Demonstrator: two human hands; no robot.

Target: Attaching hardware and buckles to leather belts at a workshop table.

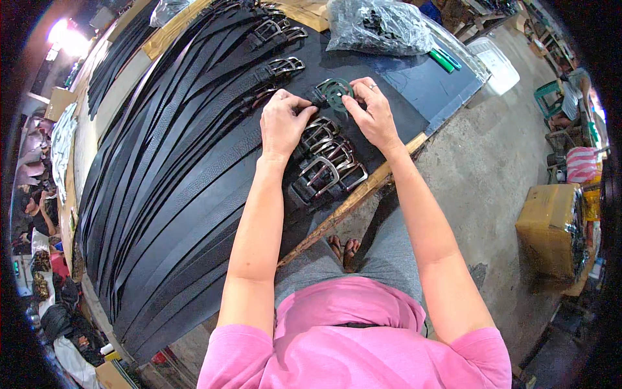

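Note:
My left hand (283, 123) pinches the end of a black leather belt (310, 98) lying on the dark worktable (414, 84). My right hand (371, 115) holds a metal buckle (334, 92) against that belt end, fingers curled around its rim. Just below both hands lies a row of belts with silver buckles (327, 165) fitted. Many black belt straps (175, 194) fan out to the left across the table.
A clear plastic bag of dark parts (379, 26) and green markers (444, 59) lie at the table's far end. More buckled belts (278, 39) lie beyond. A cardboard box (551, 227) stands on the concrete floor at right. Another person (573, 97) sits far right.

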